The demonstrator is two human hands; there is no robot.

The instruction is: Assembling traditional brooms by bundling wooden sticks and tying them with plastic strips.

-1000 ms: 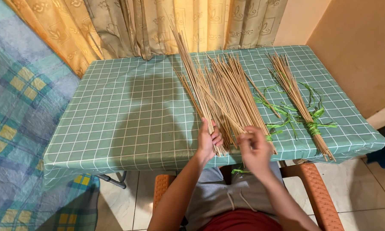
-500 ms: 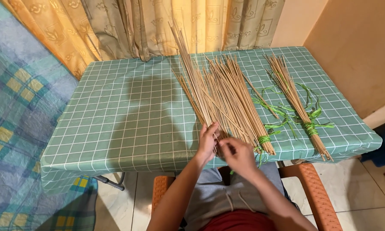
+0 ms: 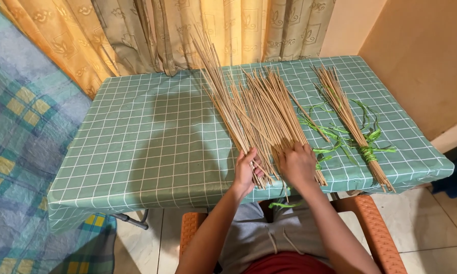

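A loose spread of long thin tan sticks [image 3: 254,109] lies fanned across the green checked tablecloth [image 3: 152,142]. My left hand [image 3: 247,171] grips a slim group of these sticks near their lower ends at the table's front edge. My right hand [image 3: 298,165] rests with fingers curled on the lower ends of the sticks just to the right. A second bundle of sticks [image 3: 349,119], tied with a green strip [image 3: 368,151], lies to the right, apart from both hands.
Loose green strips [image 3: 322,133] lie between the two stick groups. Yellow patterned curtains [image 3: 198,30] hang behind the table. An orange plastic chair [image 3: 376,228] holds me. A checked blue and yellow cloth [image 3: 15,152] is at the left. A tan wall [image 3: 421,56] stands at the right.
My right hand has moved up from below the table's edge onto the stick ends beside my left hand. My left hand stays on its sticks.
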